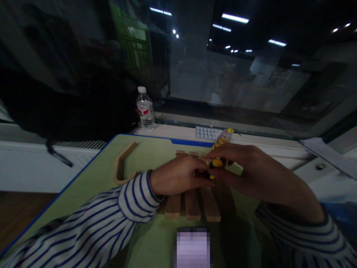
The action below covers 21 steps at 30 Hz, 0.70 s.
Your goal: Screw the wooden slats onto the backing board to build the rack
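Note:
Both hands meet over three parallel wooden slats [192, 208] on the light green tabletop. My right hand [248, 171] pinches a small yellow-and-black tool handle [217, 163] between thumb and fingers; its kind cannot be made out. My left hand [178, 173] is closed just beside it, fingertips pressed together around something dark with a yellow spot, mostly hidden by the fingers. Whether both hands grip one and the same thing I cannot tell. A bent wooden piece [119, 167] lies left of my left hand.
A water bottle [145, 111] stands on the windowsill behind the table [92, 182]. Near it are a blue-and-white grid sheet [205, 132] and a clear container with a yellow ring top [223, 137]. A pixelated pale object [193, 249] is at the bottom. Dark glass rises behind.

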Available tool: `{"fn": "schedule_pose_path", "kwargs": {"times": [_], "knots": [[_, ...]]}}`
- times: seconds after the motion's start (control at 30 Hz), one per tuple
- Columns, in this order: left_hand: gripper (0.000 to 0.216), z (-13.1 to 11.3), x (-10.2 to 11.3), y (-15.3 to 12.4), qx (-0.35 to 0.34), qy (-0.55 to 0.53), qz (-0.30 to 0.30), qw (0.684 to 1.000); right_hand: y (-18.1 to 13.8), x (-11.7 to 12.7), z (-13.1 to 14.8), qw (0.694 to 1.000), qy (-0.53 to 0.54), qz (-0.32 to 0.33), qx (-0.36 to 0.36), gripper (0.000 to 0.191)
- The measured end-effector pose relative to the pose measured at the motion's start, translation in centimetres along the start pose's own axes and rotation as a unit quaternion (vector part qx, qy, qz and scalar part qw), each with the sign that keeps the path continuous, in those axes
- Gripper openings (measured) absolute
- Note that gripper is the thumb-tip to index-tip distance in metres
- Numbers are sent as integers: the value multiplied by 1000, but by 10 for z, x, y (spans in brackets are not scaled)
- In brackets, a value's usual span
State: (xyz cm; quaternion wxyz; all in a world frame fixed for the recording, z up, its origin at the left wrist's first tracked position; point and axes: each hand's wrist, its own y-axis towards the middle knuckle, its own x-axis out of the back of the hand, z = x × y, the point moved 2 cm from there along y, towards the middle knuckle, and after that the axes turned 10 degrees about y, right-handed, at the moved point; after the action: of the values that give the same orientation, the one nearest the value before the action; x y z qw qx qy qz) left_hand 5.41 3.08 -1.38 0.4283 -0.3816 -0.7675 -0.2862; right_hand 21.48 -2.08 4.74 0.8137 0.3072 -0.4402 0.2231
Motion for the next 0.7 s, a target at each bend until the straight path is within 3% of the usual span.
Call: {"fn": "schedule_pose_path", "kwargs": {"times": [0.2,0.47,0.7], "knots": [[18,1,-1,0,-9,0,5,1000,-2,3,3,1000,8,0,25,30],[23,1,-1,1,12,-14,-13,1000,-1,2,-1,1000,-2,-4,0,13],[20,0,-1,1,28,-8,-18,999,0,2,-3,999,-21,-4,-45,11]]}}
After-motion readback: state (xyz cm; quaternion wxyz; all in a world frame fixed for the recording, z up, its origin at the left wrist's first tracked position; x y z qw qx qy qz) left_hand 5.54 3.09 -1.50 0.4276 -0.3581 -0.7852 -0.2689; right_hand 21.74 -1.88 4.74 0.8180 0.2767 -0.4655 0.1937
